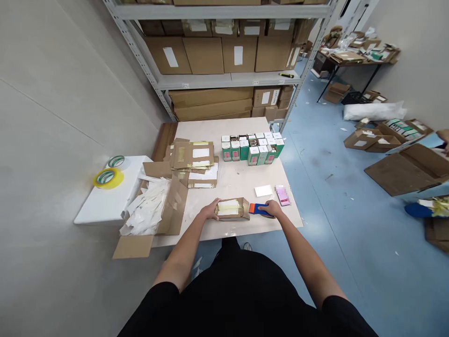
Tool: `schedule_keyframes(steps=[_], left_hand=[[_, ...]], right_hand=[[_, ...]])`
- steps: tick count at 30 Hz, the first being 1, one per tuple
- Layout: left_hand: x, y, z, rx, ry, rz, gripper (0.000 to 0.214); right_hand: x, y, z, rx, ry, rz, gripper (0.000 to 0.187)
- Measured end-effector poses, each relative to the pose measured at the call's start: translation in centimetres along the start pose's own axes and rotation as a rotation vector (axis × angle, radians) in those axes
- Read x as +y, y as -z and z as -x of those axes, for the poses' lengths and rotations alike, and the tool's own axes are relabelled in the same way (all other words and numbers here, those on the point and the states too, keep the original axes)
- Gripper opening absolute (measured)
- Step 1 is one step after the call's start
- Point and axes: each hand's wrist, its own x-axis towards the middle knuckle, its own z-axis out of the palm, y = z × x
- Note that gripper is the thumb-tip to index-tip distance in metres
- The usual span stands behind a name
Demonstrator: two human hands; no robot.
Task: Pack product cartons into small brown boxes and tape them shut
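Note:
A small cardboard box (242,216) with tape and a white label on top lies near the table's front edge. My left hand (211,209) grips its left end, thumb and fingers around the corner. In my right hand (271,208) is a blue tool with an orange end (257,208), its tip pointing at the box's right end; I cannot make out its exact kind. Just beyond the right hand lie a white card (263,191) and a pink printed packet (282,195). Several green-and-white boxes (235,150) stand in rows at the table's back right.
Flattened cardboard (185,154) is stacked at the table's back left. An open carton (179,206) full of white paper scraps stands left, beside tape rolls (108,179) on a white surface. Behind the table rises a metal shelf (217,80) of boxes; cartons (400,171) sit on the right floor.

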Motion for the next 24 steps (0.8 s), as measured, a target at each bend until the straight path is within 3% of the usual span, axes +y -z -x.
schedule_keyframes(steps=[3,7,13,17,20,24], left_hand=[[-1.8,0.7,1.1,0.031,-0.034,0.075,0.131],[-2.5,0.8,2.8,0.105,0.103,0.102,0.127],[-0.3,0.1,5.1,0.503,0.192,0.466,0.059],[1.1,-0.1,5.6,0.516,0.27,0.57,0.064],[1.5,0.0,5.2,0.559,0.313,0.601,0.06],[2.3,-0.1,4.2,0.545,0.265,0.604,0.052]], right_hand=[[-3.0,-1.1,0.6,0.024,0.042,-0.062,0.04],[-7.4,-2.1,1.2,0.05,0.085,-0.1,0.04],[-14.8,-3.1,1.5,0.035,0.156,-0.004,0.044],[-19.3,-4.3,1.8,0.028,0.208,0.091,0.045],[-21.0,-4.5,1.9,0.036,0.208,0.145,0.048],[-20.4,-3.5,2.0,0.036,0.177,0.146,0.049]])
